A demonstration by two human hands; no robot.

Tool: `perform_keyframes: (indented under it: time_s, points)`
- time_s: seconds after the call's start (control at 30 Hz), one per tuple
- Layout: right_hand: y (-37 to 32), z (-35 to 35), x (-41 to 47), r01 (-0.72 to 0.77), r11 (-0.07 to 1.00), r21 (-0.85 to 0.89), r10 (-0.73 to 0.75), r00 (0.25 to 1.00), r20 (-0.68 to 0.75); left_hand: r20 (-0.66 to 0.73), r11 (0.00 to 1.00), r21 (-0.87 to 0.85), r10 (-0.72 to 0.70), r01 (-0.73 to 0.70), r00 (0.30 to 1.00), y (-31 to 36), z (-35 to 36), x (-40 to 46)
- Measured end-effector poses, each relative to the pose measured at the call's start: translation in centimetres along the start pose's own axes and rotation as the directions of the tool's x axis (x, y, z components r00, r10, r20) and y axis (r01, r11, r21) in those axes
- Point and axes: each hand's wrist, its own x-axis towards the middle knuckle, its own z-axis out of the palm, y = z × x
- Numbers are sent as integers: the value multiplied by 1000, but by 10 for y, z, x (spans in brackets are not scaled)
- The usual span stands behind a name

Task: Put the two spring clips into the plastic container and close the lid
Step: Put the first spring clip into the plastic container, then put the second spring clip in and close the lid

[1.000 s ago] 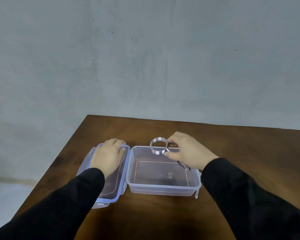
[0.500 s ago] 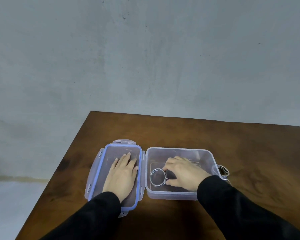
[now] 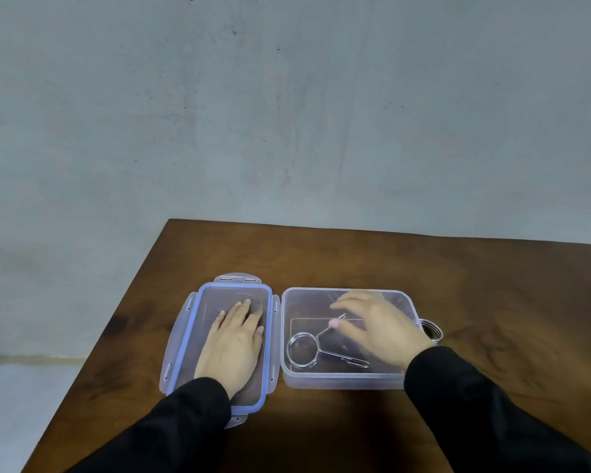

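A clear plastic container (image 3: 342, 380) stands open on the brown table. One metal spring clip (image 3: 302, 349) lies inside it, coil at the left, its two arms pointing right. My right hand (image 3: 376, 327) hovers over the container with fingers spread, holding nothing. A second spring clip (image 3: 432, 331) lies on the table just outside the container's right wall, partly hidden by my right wrist. The blue-rimmed lid (image 3: 191, 322) lies flat to the left of the container. My left hand (image 3: 234, 346) rests palm down on the lid.
The wooden table (image 3: 355, 254) ends at a far edge before a grey wall, and its left edge runs diagonally close to the lid. Bare table surface stretches to the right of the container.
My right hand carried the spring clip down into the container, let go of it and lifted with fingers spread. My left hand stayed flat on the lid.
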Motion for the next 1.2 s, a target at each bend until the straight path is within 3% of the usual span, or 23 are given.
perform_keyframes:
  time_s: [0.13, 0.2, 0.27, 0.37, 0.53, 0.83, 1.2]
  points:
    - [28, -30, -18, -128, 985, 116, 159, 935, -318, 6, 1000, 12, -16, 15, 1000, 3, -1, -1]
    - [46, -44, -29, -260, 952, 165, 305, 869, -390, 8, 999, 31, -28, 27, 1000, 4, -1, -1]
    - [68, -49, -40, -405, 901, 153, 432, 826, -362, 5, 999, 34, -42, 42, 999, 5, 0, -1]
    - [97, -42, -58, -587, 808, 45, 582, 786, -209, 4, 997, 39, -60, 59, 998, 5, 3, 0]
    - [117, -19, -77, -665, 745, -44, 666, 746, 6, -25, 994, 82, -75, 76, 997, 5, 8, 1]
    - [108, -6, -70, -697, 716, 28, 696, 717, 31, -18, 992, 93, -84, 85, 996, 5, 8, 1]
    - [110, -13, -65, -763, 646, 26, 762, 643, -83, -7, 996, 55, -64, 64, 998, 3, 4, 2]
